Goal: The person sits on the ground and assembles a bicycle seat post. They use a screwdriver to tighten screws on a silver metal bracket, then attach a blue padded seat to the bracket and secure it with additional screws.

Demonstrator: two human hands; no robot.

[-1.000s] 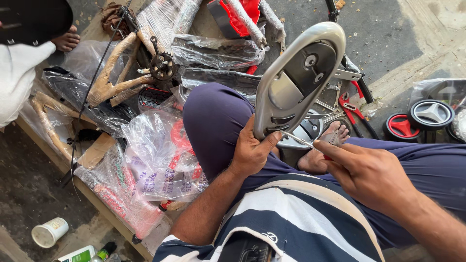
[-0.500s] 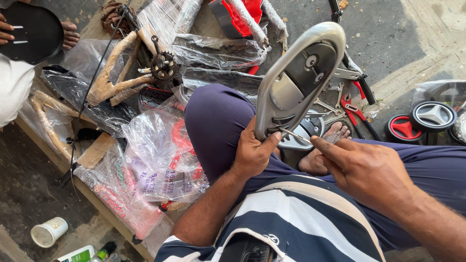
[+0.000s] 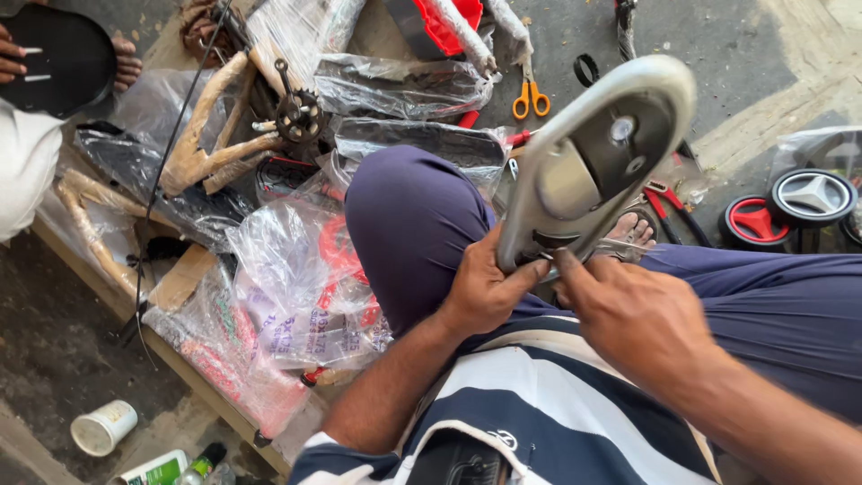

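Note:
A silver-grey plastic chain cover, long and oval with a dark inner side, stands tilted up over my lap. My left hand grips its lower end. My right hand presses against the same lower end from the right, fingertips on a thin metal piece there; what it pinches is hidden. My knees in dark blue trousers sit under the cover, and a sandalled foot shows behind it.
Plastic-wrapped bicycle parts and a crank with sprocket lie on cardboard at left. Orange scissors, red pliers and small red and grey wheels lie on the ground. A paper cup sits lower left. Another person's hand holds a black seat.
The cover and both hands have kept nearly the same pose, with the right hand shifting slightly at the lower end. The other person's black seat moved at upper left.

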